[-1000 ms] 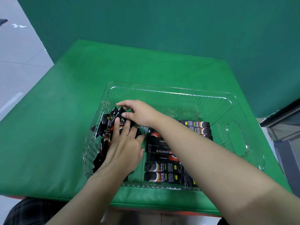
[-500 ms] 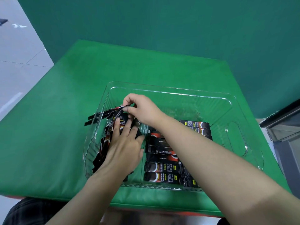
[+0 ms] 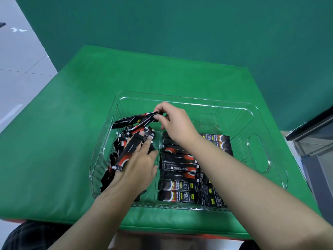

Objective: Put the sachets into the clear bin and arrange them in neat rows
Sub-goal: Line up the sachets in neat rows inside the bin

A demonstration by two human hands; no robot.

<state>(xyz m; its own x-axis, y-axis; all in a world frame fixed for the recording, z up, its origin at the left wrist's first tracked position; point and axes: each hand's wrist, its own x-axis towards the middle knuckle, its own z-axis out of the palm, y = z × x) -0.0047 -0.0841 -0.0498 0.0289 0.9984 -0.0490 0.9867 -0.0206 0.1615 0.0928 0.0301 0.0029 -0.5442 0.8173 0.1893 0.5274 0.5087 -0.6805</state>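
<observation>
Since a moment ago my right hand (image 3: 175,123) has lifted a few sachets (image 3: 137,120) clear of the loose pile (image 3: 115,159), and one sachet now lies across my left hand's (image 3: 139,165) fingers. Nearest me, the padded green surface (image 3: 54,150) ends in a rolled front edge with dark checked cloth below it. On it sits the clear bin (image 3: 259,154). In its near middle, a neat row (image 3: 178,177) of sachets lies stacked front to back. My left hand rests flat, fingers straight, on the pile at the bin's left. My right hand pinches the lifted sachets by one end above the left wall. Beyond stands a green backdrop (image 3: 180,33); grey floor tiles (image 3: 19,69) show at left, a dark cabinet (image 3: 317,150) at right.
</observation>
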